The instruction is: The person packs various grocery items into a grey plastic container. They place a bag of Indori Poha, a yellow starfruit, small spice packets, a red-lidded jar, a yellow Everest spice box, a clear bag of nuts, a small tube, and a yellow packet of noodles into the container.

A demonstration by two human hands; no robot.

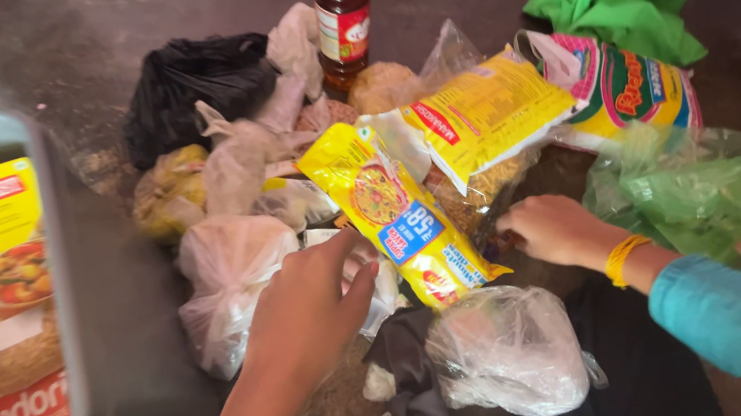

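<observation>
My left hand (307, 310) reaches into a pile of groceries on the floor, its fingers curled down beside a white plastic bag (232, 283) and a long yellow noodle packet (397, 213). Whether it grips anything I cannot tell. My right hand (552, 229), with a yellow band at the wrist and a teal sleeve, rests with curled fingers at the lower edge of a clear bag of pulses (475, 195) just right of the noodle packet. A flat yellow packet (486, 111) lies above it.
A grey metal bin (105, 316) at left holds yellow and red packets. A brown oil bottle (344, 10) stands at the back, with a black bag (186, 83), a green cloth (623, 1), a colourful sack (623, 87), a green-tinted bag (704, 200) and a knotted clear bag (508, 351) around it.
</observation>
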